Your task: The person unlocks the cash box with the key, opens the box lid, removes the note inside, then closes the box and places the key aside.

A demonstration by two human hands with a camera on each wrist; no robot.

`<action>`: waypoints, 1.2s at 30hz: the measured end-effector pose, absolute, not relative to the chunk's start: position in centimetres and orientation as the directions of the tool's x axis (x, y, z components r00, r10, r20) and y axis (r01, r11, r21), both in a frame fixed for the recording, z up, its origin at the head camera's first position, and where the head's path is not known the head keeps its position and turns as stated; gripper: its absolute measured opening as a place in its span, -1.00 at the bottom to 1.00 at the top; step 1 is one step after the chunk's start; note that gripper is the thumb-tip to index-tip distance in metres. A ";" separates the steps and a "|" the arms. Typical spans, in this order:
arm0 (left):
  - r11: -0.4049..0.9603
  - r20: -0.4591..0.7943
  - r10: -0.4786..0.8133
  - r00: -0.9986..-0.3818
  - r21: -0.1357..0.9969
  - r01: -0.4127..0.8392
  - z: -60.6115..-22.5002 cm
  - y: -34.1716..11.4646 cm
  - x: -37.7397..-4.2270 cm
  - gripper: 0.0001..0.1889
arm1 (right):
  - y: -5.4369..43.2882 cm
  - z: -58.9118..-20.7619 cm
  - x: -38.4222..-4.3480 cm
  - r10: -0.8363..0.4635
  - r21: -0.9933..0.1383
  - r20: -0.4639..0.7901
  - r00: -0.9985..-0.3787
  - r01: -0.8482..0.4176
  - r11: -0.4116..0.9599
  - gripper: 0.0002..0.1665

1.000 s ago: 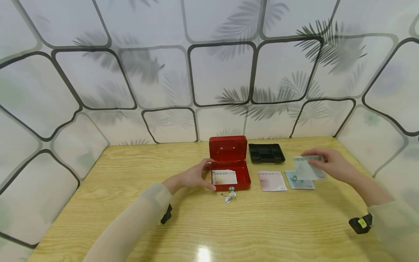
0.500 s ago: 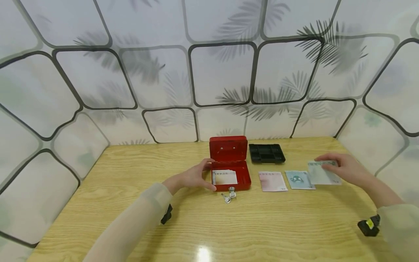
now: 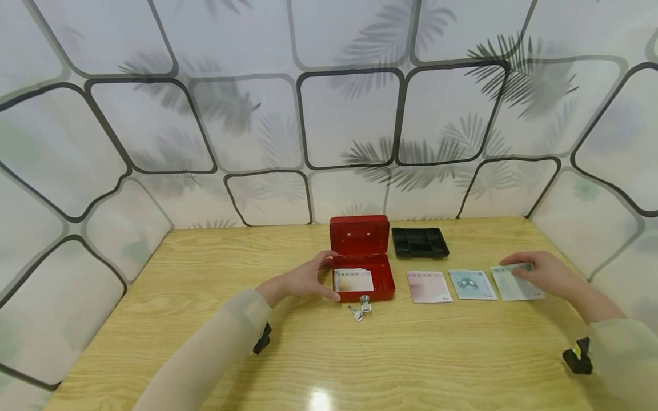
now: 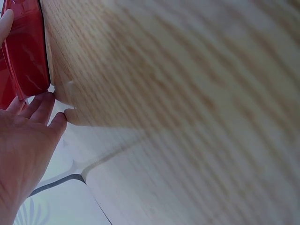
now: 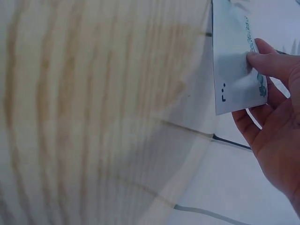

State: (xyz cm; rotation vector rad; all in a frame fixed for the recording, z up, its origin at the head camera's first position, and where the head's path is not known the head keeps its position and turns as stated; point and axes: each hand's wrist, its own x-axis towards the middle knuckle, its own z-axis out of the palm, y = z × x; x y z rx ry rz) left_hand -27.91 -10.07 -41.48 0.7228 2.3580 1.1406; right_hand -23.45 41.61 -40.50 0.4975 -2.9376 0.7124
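In the head view my left hand (image 3: 305, 278) grips the left end of an open red cash box (image 3: 382, 277), thumb at the front corner and fingers at the back. The left wrist view shows fingertips against the red box wall (image 4: 29, 56). Inside the box lies a stack of banknotes (image 3: 353, 281). At the right, my right hand (image 3: 554, 277) pinches a pale green banknote (image 3: 518, 290) by its upper edge, thumb on top, close over the table. Left of it lie a teal banknote (image 3: 472, 285) and a pink banknote (image 3: 429, 288), in one row.
A black compartment tray (image 3: 422, 255) sits behind the notes, right of the raised lid (image 3: 358, 235). Silver keys (image 3: 357, 313) lie in front of the box. A patterned wall (image 3: 267, 125) closes off the back of the wooden table (image 3: 288, 365).
My right hand has carried the green banknote rightward from above the teal one and lowered it to the table, uncovering the teal note. The left hand has stayed on the cash box.
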 end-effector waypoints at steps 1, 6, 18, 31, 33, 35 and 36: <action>0.528 -0.143 0.615 -0.776 0.805 0.270 -41.5 -10.1 -27.9 -0.04 | 41.7 -40.6 -23.5 -0.295 -0.432 0.136 -0.946 -0.325 0.841 -0.77; 0.537 -0.150 0.613 -0.776 0.800 0.270 -41.5 -10.1 -27.9 -0.04 | 41.9 -41.3 -23.7 -0.299 -0.433 0.115 -0.947 -0.319 0.843 -0.76; 0.542 -0.163 0.602 -0.782 0.802 0.250 -41.4 -10.0 -27.6 -0.04 | 42.1 -41.9 -24.4 -0.256 -0.429 0.066 -0.964 -0.259 0.865 -0.74; 0.544 -0.156 0.603 -0.782 0.797 0.261 -41.4 -10.0 -27.8 -0.03 | 39.5 -40.6 -24.1 -0.156 -0.477 0.207 -0.966 -0.239 0.846 -0.67; 0.540 -0.152 0.605 -0.781 0.799 0.263 -41.4 -10.0 -27.9 -0.04 | 37.8 -39.9 -24.0 -0.162 -0.505 0.225 -0.961 -0.257 0.824 -0.65; 0.537 -0.152 0.604 -0.782 0.802 0.260 -41.4 -10.0 -27.9 -0.04 | 35.7 -39.4 -24.0 -0.194 -0.528 0.242 -0.951 -0.297 0.796 -0.67; 0.535 -0.150 0.604 -0.783 0.804 0.259 -41.5 -10.0 -27.8 -0.04 | 34.6 -39.0 -24.0 -0.214 -0.526 0.253 -0.943 -0.320 0.788 -0.68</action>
